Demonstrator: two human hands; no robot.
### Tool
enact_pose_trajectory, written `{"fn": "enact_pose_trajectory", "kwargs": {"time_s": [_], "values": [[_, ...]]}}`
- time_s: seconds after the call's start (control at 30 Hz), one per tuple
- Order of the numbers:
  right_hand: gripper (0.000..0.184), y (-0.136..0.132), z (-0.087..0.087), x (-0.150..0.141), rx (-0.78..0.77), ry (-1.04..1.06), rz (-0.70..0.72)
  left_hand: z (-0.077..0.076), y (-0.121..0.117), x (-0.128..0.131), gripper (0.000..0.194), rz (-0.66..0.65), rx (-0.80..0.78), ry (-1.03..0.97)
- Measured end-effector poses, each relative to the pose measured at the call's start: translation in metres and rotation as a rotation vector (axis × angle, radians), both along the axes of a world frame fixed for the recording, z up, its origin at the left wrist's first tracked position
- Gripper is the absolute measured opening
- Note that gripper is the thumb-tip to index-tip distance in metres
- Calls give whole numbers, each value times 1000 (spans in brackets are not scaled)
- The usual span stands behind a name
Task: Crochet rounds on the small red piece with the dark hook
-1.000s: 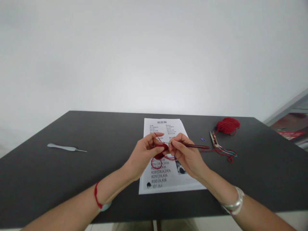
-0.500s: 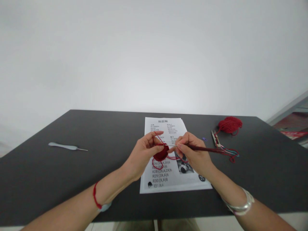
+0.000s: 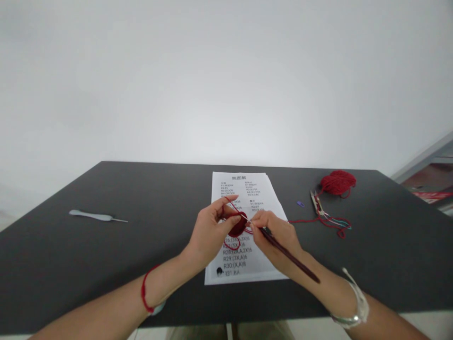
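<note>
My left hand (image 3: 210, 231) pinches a small dark red crocheted piece (image 3: 238, 227) above a printed pattern sheet (image 3: 244, 189). Red yarn runs over its raised forefinger. My right hand (image 3: 274, 236) grips a crochet hook with a dark red handle (image 3: 290, 256). The handle slants back toward my right wrist, and the metal tip meets the red piece. A strand of yarn trails right across the table to a red yarn ball (image 3: 338, 182).
The black table (image 3: 106, 255) holds a grey-handled hook (image 3: 95, 216) at the left. Small snips (image 3: 316, 202), a purple marker (image 3: 300, 204) and coloured strands (image 3: 336, 224) lie at the right near the ball. A white wall rises behind.
My right hand has turned, so the hook handle now slants down toward my wrist instead of pointing right. The hand dropped slightly nearer. My left hand has kept its hold.
</note>
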State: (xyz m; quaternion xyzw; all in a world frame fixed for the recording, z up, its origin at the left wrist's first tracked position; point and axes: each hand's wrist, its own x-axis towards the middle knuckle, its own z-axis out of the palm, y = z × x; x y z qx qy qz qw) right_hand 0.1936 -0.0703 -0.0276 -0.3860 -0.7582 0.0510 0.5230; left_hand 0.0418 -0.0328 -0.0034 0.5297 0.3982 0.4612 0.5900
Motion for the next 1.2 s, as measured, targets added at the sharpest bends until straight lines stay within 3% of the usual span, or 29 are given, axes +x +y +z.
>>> {"fn": "enact_pose_trajectory", "kwargs": {"time_s": [0.1, 0.27, 0.37, 0.43, 0.53, 0.73, 0.87, 1.03, 1.1, 1.2], "values": [[16, 4, -6, 2, 26, -84, 68, 0, 2, -1, 44, -30, -36, -6], [15, 13, -2, 13, 168, -443, 167, 4, 8, -6, 48, -250, -212, -59], [18, 12, 2, 10, 312, -603, 94, 3, 9, -6, 40, -308, -373, -164], [21, 8, 2, 4, 339, -611, -39, 0, 8, -4, 38, -258, -391, -203], [23, 3, 0, -5, 302, -555, -148, -4, 6, -1, 44, -141, -231, -119], [20, 0, -1, -3, 247, -436, -7, -5, 8, -6, 43, 5, 175, 180], [18, -2, 1, -1, 50, -135, 31, 1, 6, -7, 39, 40, 310, 292], [17, 0, 6, 3, -448, 366, 24, 6, 6, -7, 24, 36, 373, 388], [18, 3, 7, 7, -566, 507, 86, 6, 8, -8, 15, 20, 376, 387], [16, 10, 10, 12, -706, 733, 288, 4, 9, -8, 12, -30, 306, 286]]}}
